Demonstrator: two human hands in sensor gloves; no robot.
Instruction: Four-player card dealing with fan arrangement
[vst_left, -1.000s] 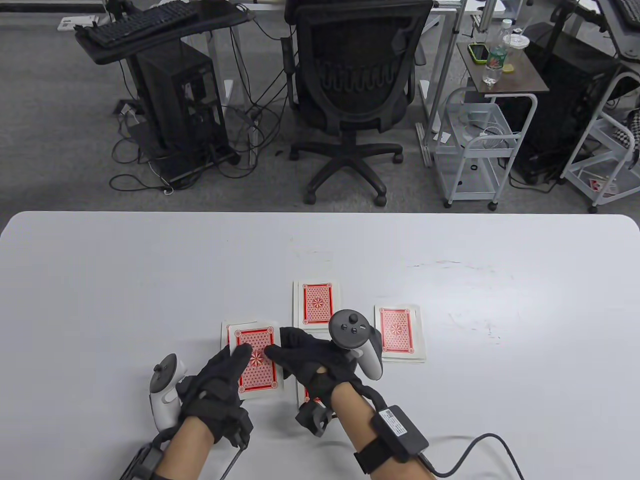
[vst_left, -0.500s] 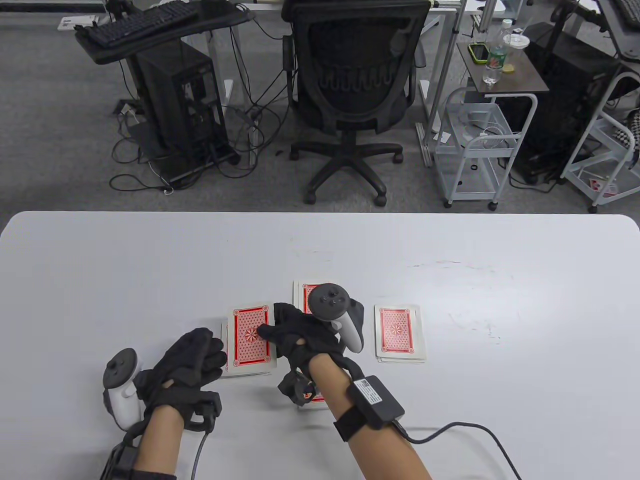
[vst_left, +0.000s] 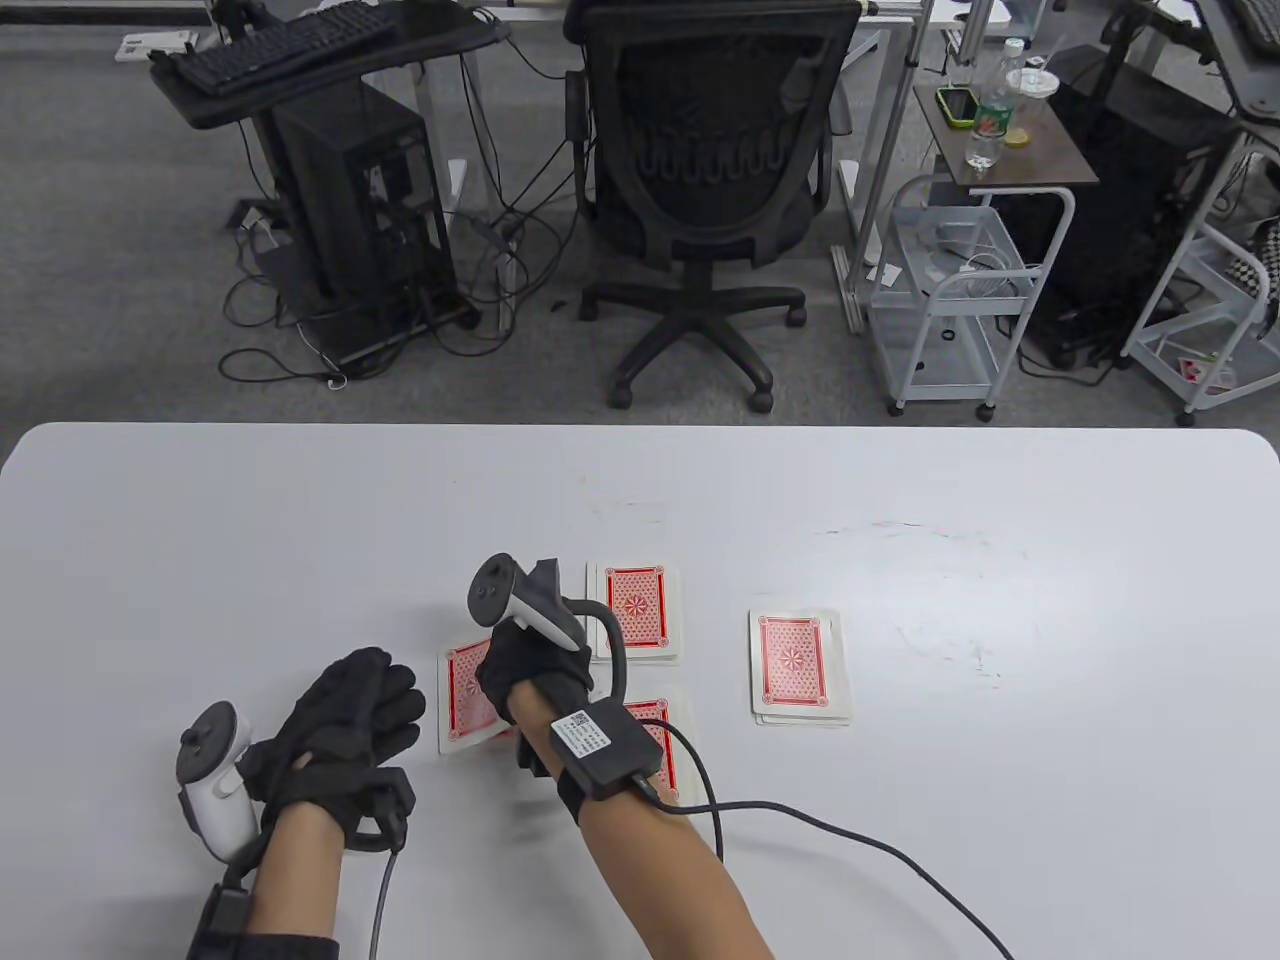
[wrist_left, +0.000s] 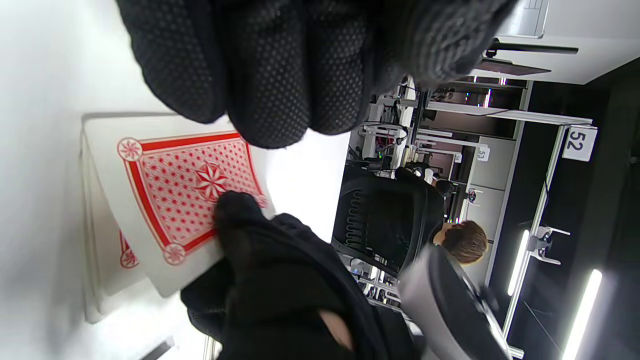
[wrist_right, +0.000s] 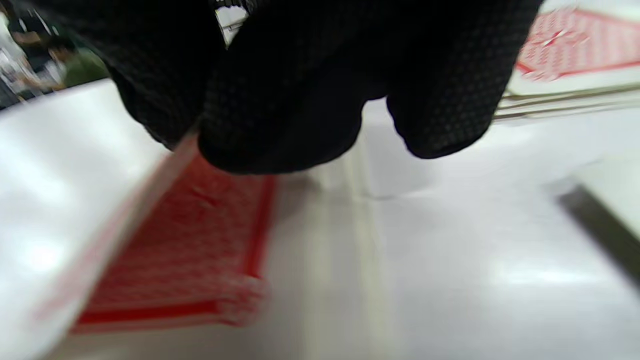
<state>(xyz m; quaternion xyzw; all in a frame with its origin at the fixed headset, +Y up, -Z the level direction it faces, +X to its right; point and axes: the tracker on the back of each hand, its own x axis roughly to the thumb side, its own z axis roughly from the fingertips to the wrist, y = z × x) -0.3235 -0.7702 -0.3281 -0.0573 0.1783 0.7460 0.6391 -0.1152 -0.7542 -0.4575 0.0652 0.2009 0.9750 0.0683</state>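
Observation:
Four piles of red-backed cards lie on the white table (vst_left: 200, 520): a left pile (vst_left: 462, 700), a far pile (vst_left: 637, 608), a right pile (vst_left: 799, 668) and a near pile (vst_left: 662, 745) partly hidden by my right forearm. My right hand (vst_left: 500, 680) is turned over the left pile and pinches one card (wrist_left: 180, 190), thumb on its back, with the card tilted above the left pile (wrist_left: 102, 260). The right wrist view is blurred; it shows the card's edge (wrist_right: 125, 225) under my fingers (wrist_right: 280, 125). My left hand (vst_left: 385, 690) rests on the table beside the left pile, fingers relaxed, holding nothing.
The right wrist cable (vst_left: 850, 840) trails across the table toward the near right. Beyond the far edge stand an office chair (vst_left: 710, 180), a computer tower (vst_left: 360, 200) and a white cart (vst_left: 950, 290). Bare tabletop stretches on both sides of the cards.
My right hand has swung left and turned over above the left pile, carrying the card it pinches. My left hand has let go and drawn back to the left.

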